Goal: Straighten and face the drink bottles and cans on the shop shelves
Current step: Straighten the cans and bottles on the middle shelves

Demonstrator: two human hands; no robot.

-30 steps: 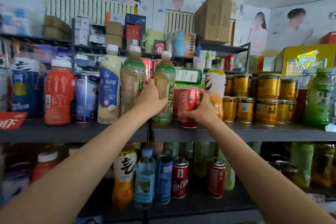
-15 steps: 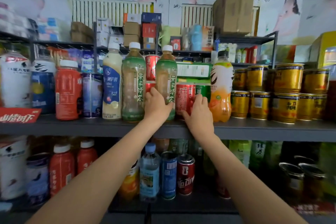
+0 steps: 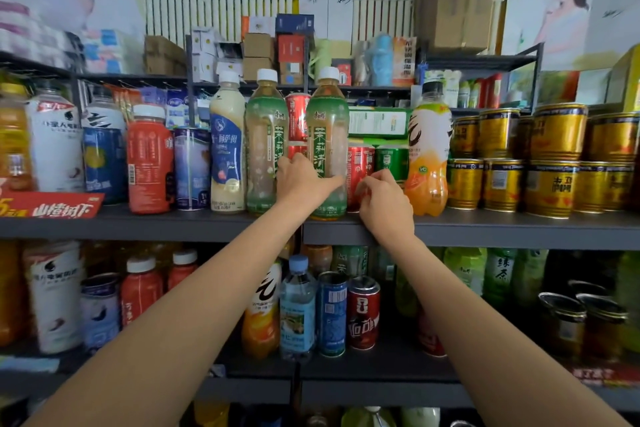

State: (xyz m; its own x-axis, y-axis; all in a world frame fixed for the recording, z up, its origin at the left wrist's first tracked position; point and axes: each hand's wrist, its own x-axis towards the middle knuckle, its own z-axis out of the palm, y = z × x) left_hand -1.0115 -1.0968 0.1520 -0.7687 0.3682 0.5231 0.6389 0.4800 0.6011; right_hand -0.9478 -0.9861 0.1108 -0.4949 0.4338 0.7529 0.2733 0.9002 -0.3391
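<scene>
My left hand point(image 3: 301, 180) and right hand point(image 3: 382, 199): bare, no rings, no watch. Forearms bare, no sleeves visible.

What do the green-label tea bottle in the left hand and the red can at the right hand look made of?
Tea bottle: likely clear plastic, since liquid shows through; glossy printed label, white cap. Red can: probably metal, with a smooth printed wall.

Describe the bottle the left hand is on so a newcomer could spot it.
On the middle shelf, find the two green-labelled tea bottles with white caps. It's the right one, gripped by the left hand, next to the red cans.
</scene>
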